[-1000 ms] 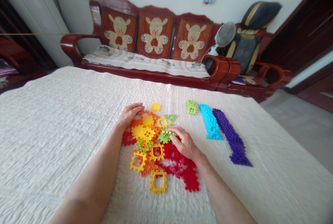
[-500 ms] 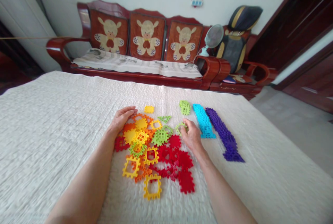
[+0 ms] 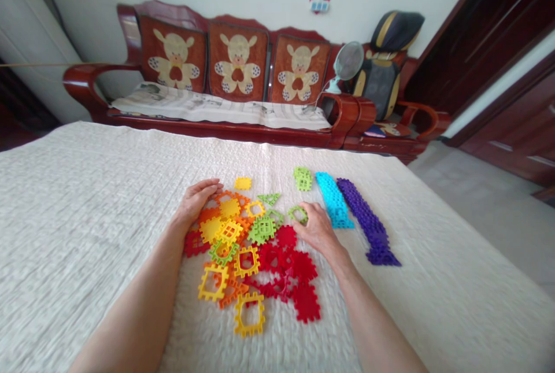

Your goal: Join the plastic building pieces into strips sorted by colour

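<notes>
My left hand (image 3: pixel 197 204) lies at the left edge of a pile of plastic interlocking tiles, its fingers stretched out and close together beside the orange tiles (image 3: pixel 212 213). My right hand (image 3: pixel 319 228) has its thumb and fingers curled around the right edge of a green frame tile (image 3: pixel 297 213), which lies on the cloth. Between my hands are yellow tiles (image 3: pixel 229 207), a green window tile (image 3: pixel 262 229), a green triangle (image 3: pixel 269 198) and red tiles (image 3: pixel 307 302). Several tiles overlap, hiding parts of others. Yellow frame tiles (image 3: pixel 250 315) lie nearest me.
Right of my right hand are a row of blue tiles (image 3: pixel 333 199) and a row of purple tiles (image 3: pixel 366 220). Green tiles (image 3: pixel 302 178) and one yellow tile (image 3: pixel 243 183) lie farther back. Beyond the cloth-covered table (image 3: pixel 108 188) stands a wooden sofa (image 3: pixel 208 131).
The view has swung slightly right, so everything appears farther left. My right hand has shifted a little nearer me around the green frame tile. My left hand stays beside the pile.
</notes>
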The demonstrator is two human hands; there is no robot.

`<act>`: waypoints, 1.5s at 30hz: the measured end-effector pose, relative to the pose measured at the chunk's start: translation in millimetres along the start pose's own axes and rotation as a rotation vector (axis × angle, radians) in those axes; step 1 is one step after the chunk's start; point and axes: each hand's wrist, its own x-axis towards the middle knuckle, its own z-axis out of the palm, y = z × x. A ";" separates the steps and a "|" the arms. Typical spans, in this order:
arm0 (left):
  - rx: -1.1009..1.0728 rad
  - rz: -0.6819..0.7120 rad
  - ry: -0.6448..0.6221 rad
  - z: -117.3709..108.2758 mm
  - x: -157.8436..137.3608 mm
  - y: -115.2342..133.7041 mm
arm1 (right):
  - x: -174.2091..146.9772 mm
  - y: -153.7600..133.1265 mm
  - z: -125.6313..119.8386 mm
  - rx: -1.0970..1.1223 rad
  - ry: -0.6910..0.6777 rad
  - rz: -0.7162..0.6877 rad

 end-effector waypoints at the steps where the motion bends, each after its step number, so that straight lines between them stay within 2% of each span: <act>1: -0.001 -0.001 -0.001 -0.7 0.9 -1.4 | 0.5 0.0 1.1 -0.002 0.016 0.007; 6: 0.008 -0.003 -0.017 -6.0 5.9 -8.5 | 2.4 -0.2 6.5 -0.012 0.109 0.038; 14: -0.001 0.001 -0.034 -9.5 10.3 -14.2 | 11.6 1.8 8.8 -0.047 0.077 0.084; 20: -0.016 -0.023 -0.039 -9.3 9.8 -14.3 | 54.5 9.8 16.1 0.115 0.342 0.110; 25: -0.025 -0.020 -0.039 -9.9 11.1 -15.5 | 72.3 14.5 29.3 0.125 0.425 0.158; 32: -0.006 -0.032 -0.022 -9.0 9.0 -13.8 | 65.7 9.7 42.3 0.082 0.419 0.157; 45: 0.017 -0.021 -0.018 -9.5 8.9 -14.8 | 68.5 11.3 40.4 0.077 0.446 0.180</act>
